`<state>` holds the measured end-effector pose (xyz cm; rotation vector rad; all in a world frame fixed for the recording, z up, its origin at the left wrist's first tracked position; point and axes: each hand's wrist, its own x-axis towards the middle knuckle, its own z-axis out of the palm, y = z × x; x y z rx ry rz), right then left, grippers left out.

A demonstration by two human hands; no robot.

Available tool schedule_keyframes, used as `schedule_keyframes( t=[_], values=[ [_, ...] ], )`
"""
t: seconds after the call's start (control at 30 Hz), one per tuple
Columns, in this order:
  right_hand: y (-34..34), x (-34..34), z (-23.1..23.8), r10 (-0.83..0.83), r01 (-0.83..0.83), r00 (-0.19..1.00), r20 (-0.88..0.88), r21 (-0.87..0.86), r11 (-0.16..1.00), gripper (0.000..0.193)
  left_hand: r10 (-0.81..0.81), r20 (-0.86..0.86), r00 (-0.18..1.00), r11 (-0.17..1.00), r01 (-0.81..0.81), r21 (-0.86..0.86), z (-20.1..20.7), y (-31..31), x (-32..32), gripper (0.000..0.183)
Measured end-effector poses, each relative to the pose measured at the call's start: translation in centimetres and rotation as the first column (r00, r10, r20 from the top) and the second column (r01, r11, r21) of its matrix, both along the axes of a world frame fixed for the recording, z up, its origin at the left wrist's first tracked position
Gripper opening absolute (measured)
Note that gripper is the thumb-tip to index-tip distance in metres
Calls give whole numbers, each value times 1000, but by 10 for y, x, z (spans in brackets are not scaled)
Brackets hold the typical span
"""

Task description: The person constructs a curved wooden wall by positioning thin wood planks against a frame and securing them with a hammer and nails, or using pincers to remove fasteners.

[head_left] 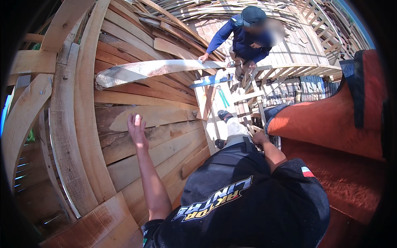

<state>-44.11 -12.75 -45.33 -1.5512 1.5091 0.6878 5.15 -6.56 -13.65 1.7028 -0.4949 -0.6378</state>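
My left hand (137, 129) is raised over the plank wall with its fingers loosely bent and apart, holding nothing. Beyond it a long pale curved plank (153, 69) reaches from the wall toward a co-worker (250, 39) in dark blue. One of that person's hands (203, 58) presses on the plank. The other is near a small object at its right end that I cannot make out. Low at my right side is my right hand (260, 138), beside a narrow wooden upright (261, 108). Its fingers are mostly hidden, so its grip does not show.
A tool with green handles (223, 96) lies on boards ahead of my feet, beside a short wood offcut (208, 102) and a blue-edged item (211, 80). Curved timbers (68, 124) rise at left. Orange sheeting (326, 124) hangs at right. Wooden railing (297, 71) stands beyond.
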Motion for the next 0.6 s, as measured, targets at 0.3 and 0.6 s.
schedule_keyframes(
  t=[0.3,0.6],
  values=[
    [-39,-3,2,4,-5,1000,11,114,993,24,-37,-39,999,991,41,125,-16,-16,-10,61],
    [-61,-16,-57,494,-460,854,160,-209,863,25,-247,-283,927,703,372,606,-166,92,-70,52]
  ],
)
